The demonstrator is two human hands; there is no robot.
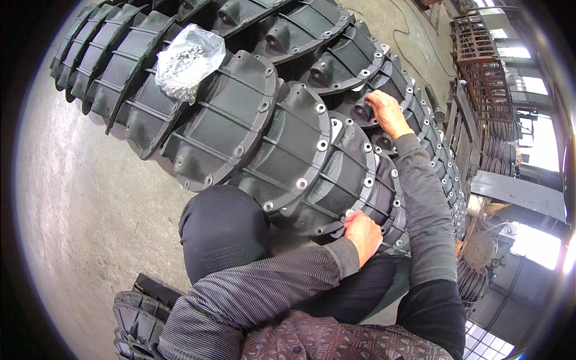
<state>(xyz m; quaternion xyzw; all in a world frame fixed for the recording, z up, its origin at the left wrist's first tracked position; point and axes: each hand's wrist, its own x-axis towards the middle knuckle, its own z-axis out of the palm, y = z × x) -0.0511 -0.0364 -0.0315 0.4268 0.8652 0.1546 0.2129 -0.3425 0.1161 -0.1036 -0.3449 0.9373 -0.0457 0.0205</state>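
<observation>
Presently, both bare hands are at work among black ribbed castings (288,135), which stand in closely nested, curved rows on the concrete floor (78,174). The left hand (364,237) is at the lower flange edge of a casting in the nearer row, beside a pale ring (349,213) set at a flange hole. Its fingers (355,220) are bent and drawn together; whether they pinch the ring or merely rest against it cannot be told.

The right hand (390,115) reaches over to the next row, thumb and forefinger near a raised boss (362,110) on a casting there. Its fingers are curled, tips close together; any small item between them cannot be made out.

Similar pale rings are visible at the holes along several flanges. A clear plastic bag (210,48) of small grey pieces (180,60) sits on the castings toward the upper left. Further dark castings (138,318) lie at lower left, near the person's dark-clothed knee (225,231). Brown metal racks (483,69) stand at right.
</observation>
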